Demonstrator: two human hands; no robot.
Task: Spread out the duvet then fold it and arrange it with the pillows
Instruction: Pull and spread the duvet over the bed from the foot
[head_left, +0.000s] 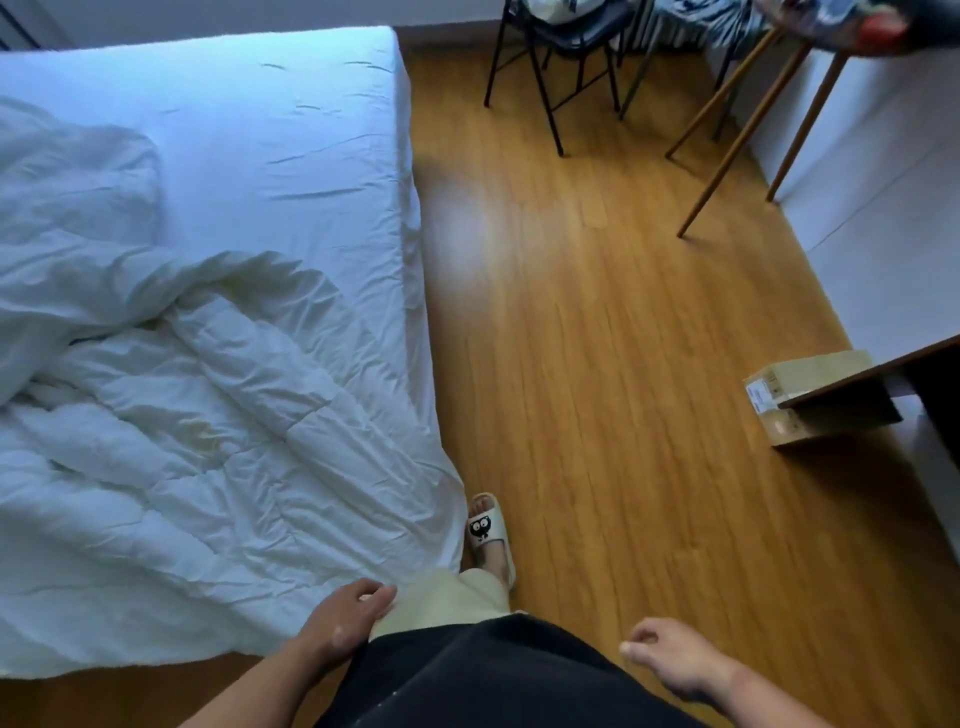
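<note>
Left hand (348, 618): fingers loosely curled, nothing gripped. It is laid against the beige shorts leg (447, 597).
Right hand (670, 660): relaxed, fingers half curled, nothing held. It is hung over the yellow-brown wooden plank floor (623, 364).

White quilted duvet (197, 441): found bunched and creased ahead of and to the left of the left hand, on the bed with the white fitted sheet (291, 130). Its near edge hangs over the mattress side just beside that hand. Contact between fingers and fabric cannot be confirmed. Pillows are not seen.

Handling, judged: soft, limp, bulky but light. No shape is expected to be kept when it is lifted, and a pinch in mid-panel would likely drag up only one fold. Hold is best taken at two corners or along the hem, one in each hand and well apart, so the panel can be shaken flat. The overhanging near corner is the closest hold for the left hand. Risk noted: the overhang may slide to the floor.
</note>
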